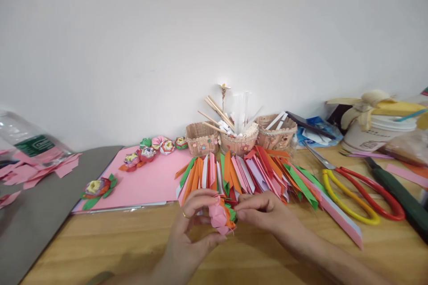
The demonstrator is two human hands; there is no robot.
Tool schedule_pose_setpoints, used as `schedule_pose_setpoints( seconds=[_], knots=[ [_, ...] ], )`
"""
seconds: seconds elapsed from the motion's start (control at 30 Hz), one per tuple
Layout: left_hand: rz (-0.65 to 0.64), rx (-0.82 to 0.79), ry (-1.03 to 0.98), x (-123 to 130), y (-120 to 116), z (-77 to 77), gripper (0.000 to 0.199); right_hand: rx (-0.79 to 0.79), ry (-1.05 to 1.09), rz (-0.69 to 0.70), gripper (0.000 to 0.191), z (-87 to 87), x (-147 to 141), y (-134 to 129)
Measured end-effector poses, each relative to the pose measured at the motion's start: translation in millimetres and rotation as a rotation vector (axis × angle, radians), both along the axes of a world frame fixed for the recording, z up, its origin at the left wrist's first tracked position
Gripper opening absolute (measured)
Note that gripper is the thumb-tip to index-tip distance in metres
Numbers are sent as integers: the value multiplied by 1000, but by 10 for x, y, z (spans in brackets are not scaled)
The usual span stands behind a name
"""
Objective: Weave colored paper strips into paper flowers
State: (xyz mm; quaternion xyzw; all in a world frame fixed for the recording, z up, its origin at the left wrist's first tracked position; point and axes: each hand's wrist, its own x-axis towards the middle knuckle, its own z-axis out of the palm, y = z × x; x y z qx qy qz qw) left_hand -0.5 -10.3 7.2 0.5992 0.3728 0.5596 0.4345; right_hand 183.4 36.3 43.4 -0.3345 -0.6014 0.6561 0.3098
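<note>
At lower centre, your left hand (189, 227) grips the flower (220, 217) and your right hand (265, 211) pinches its green edge (230, 211); squeezing too hard could crush its folds.

Wooden table (143, 238), scissors (337, 170), baskets (239, 146), green tool (397, 196) (cutter, perhaps)

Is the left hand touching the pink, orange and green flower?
Touching: the head view shows the left hand holding the paper flower between thumb and fingers.

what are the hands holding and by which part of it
A paper flower: left hand around its pink side, right hand at its green edge.
</note>
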Motion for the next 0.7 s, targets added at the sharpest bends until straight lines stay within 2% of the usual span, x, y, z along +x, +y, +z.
schedule_pose_setpoints(
  seconds=[0.23,0.47,0.57,0.7],
  knots=[
    [-17,1,23,0,-10,-9,48,-97,67,6,18,-88,-9,13],
    [-18,-46,-63,44,9,11,43,-46,34,-17,27,-72,-19,-14],
    [-20,-66,-76,41,14,19,39,67,-15,-38,31,-39,-27,-46],
    [35,-68,-56,50,21,12,38,374,-167,-91,30,14,-23,-105]
  ],
)
